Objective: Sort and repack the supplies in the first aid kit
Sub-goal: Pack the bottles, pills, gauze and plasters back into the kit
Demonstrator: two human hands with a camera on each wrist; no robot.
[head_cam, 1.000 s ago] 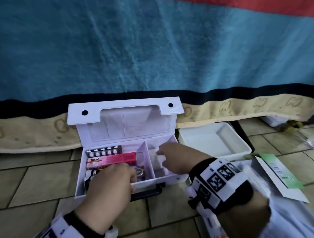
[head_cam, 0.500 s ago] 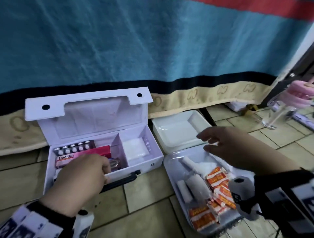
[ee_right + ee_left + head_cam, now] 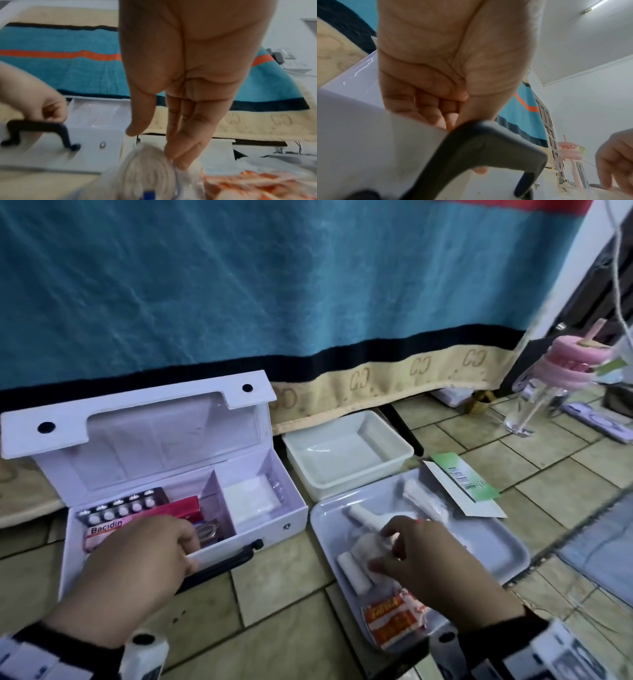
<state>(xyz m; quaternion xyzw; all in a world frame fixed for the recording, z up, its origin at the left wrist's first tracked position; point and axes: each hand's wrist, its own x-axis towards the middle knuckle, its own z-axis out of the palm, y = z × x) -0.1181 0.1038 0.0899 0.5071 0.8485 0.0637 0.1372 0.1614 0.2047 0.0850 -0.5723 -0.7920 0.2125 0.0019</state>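
The white first aid kit (image 3: pixel 287 508) stands open on the tiled floor, its lid (image 3: pixel 137 419) upright. The left compartment holds a blister pack (image 3: pixel 120 508) and a pink Bacidin box (image 3: pixel 106 530). A white gauze pad (image 3: pixel 251 496) lies in the right compartment. My left hand (image 3: pixel 137 556) grips the kit's front wall above the black handle (image 3: pixel 222 563), fingers curled over the rim. My right hand (image 3: pixel 411 556) reaches down into the grey tray (image 3: pixel 496 546). Its straight fingertips touch a wrapped bandage roll (image 3: pixel 147 162), thumb apart. Orange sachets (image 3: pixel 394 618) lie beside it.
An empty white tub (image 3: pixel 346 453) sits behind the tray. A green and white packet (image 3: pixel 462 484) lies at the tray's far right corner. A clear bottle with a pink lid (image 3: pixel 548 378) stands further right. A blue blanket (image 3: pixel 274 285) hangs behind everything.
My right hand left the kit's right compartment, swung right and came down onto the supplies in the tray. My left hand kept its hold on the kit's front wall.
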